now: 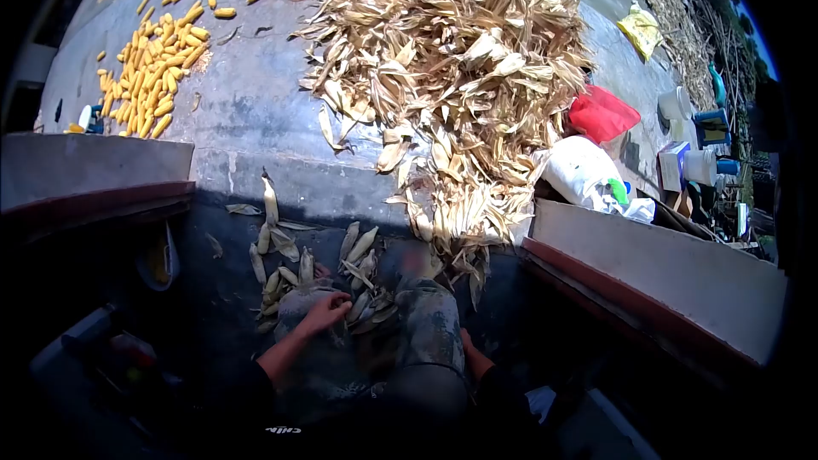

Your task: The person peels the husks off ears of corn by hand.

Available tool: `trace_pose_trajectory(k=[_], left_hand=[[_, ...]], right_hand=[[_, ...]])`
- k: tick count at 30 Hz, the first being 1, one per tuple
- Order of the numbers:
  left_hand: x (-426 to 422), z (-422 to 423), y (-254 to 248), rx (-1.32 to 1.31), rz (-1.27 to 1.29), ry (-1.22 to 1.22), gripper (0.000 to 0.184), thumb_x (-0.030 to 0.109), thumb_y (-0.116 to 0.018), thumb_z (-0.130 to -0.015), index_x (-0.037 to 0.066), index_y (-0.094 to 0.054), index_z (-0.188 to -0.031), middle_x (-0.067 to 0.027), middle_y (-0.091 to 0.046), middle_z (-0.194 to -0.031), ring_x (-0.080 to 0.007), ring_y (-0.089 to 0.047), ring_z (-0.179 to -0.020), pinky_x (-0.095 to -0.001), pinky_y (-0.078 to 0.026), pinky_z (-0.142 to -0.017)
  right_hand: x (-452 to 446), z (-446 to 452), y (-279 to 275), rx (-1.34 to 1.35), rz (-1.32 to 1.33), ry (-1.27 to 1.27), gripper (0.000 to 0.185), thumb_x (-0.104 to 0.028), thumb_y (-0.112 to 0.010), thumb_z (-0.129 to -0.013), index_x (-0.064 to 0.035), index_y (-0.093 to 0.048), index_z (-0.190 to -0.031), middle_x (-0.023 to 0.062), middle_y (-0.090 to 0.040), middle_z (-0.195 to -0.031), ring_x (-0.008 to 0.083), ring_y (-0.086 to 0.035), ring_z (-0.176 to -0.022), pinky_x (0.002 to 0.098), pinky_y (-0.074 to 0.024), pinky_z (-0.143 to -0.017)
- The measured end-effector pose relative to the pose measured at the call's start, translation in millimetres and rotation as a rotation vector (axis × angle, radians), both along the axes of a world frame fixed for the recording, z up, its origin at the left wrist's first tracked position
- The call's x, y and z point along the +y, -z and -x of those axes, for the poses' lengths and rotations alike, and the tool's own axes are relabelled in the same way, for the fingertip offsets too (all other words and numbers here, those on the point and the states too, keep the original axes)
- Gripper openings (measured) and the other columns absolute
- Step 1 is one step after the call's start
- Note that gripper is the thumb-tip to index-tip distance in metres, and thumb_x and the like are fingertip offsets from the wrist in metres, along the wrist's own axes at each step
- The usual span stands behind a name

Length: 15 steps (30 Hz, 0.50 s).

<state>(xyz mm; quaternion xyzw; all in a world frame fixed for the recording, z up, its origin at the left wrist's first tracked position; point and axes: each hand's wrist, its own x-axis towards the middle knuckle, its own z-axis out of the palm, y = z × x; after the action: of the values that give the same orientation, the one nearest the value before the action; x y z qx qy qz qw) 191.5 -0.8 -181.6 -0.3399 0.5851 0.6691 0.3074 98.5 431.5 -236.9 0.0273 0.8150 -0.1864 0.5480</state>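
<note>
My left hand (329, 313) is above my left knee, its fingers curled together; whatever they may hold is too small or dark to make out. Right beside it, between my legs, lie several ears of corn in dry husks (361, 277). More husked-over ears of corn (271, 290) rest on the shaded floor left of that knee. My right hand (468, 343) hangs along the outer side of my right leg (430, 324), its fingers mostly hidden in shadow.
Ahead rises a large heap of dry husks (452, 51). Bare yellow corn cobs (158, 64) are piled at the far left. Low walls (94, 166) flank the doorway. A white sack (584, 169), a red bag (603, 115) and buckets (675, 104) stand at right.
</note>
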Motion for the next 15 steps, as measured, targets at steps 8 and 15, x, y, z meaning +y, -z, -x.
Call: trace_pose_trajectory(k=[8,15], left_hand=[[-33.8,12.8,79.6,0.062,0.185,-0.285,0.030,0.021,-0.064,-0.092,0.002,-0.060,-0.116,-0.0033,-0.065,-0.082,-0.0090,-0.060,-0.069,-0.0255,-0.050,-0.064],[-28.8,-17.2,130.8,0.082,0.330,-0.259,0.027,0.018,-0.064,-0.090,0.003,-0.062,-0.113,-0.0045,-0.066,-0.080,-0.0107,-0.062,-0.068,-0.0271,-0.051,-0.063]], right_hand=[[23.5,-21.1,55.9,-0.044,-0.015,0.023,0.044,-0.034,-0.064,-0.082,-0.0035,-0.064,-0.113,0.0213,-0.066,-0.111,0.0353,-0.062,-0.105,0.0416,-0.0479,-0.090],[42.0,-16.2,86.2,-0.047,-0.021,0.004,0.044,-0.034,-0.064,-0.082,-0.0035,-0.064,-0.113,0.0213,-0.066,-0.110,0.0350,-0.062,-0.104,0.0414,-0.0480,-0.090]])
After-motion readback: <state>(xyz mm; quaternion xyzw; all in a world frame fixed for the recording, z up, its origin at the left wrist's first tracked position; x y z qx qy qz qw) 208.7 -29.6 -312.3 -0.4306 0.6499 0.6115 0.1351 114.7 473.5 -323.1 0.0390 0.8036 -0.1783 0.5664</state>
